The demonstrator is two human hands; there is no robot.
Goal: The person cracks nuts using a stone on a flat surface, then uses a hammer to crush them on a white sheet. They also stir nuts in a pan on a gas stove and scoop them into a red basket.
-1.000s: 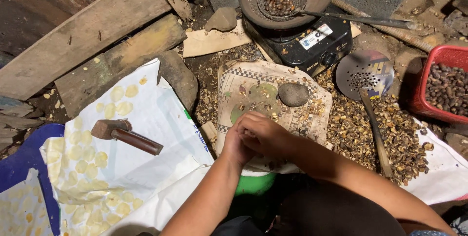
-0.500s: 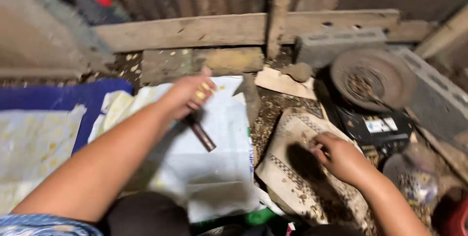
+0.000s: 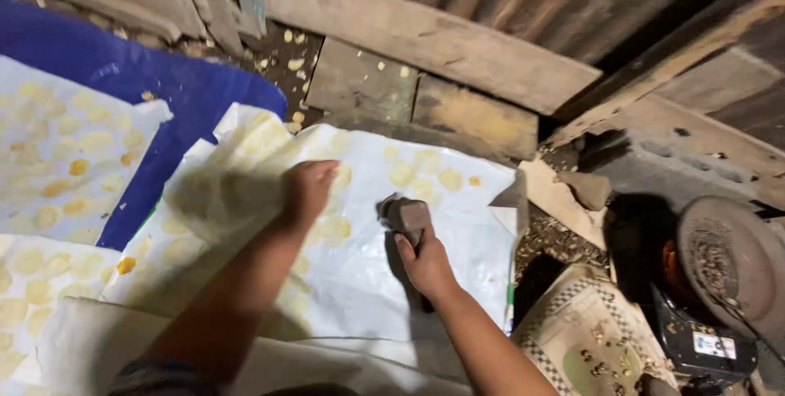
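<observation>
Gripping a hammer [image 3: 406, 218] by its handle, the right hand [image 3: 427, 264] is wrapped tight round the wood just below the blocky head; head sits up, over the middle of the white sheet [image 3: 360, 281] spread on the floor. Left hand [image 3: 308, 190] is further toward the sheet's far edge, fingers curled loosely and pressed together at the tips, palm down on or just above the plastic; can't tell if it pinches anything, too small to see.

Head view, w/ the rest: sheet is dotted w/ pale yellow flattened rounds [image 3: 405, 174], most near its far edge and left corner. A second white sheet [image 3: 49, 159] w/ more rounds lies to the left over a blue tarp [image 3: 163, 93]. Wood planks [image 3: 425, 40] run along the back. At right: a patterned mat [image 3: 572, 331], a small stove [image 3: 703, 347] and a dark round pan [image 3: 728, 261] w/ bits in it.

Doing the step well, as I judge it: keep the grip low on the handle so the head drops flat, not on its edge. Left fingers should steady the piece, then clear off to the side before the strike, since they're near the hammer's path. Aim at a bare patch of sheet, apart from rounds already flattened. Short controlled taps, so the thin plastic doesn't tear.
</observation>
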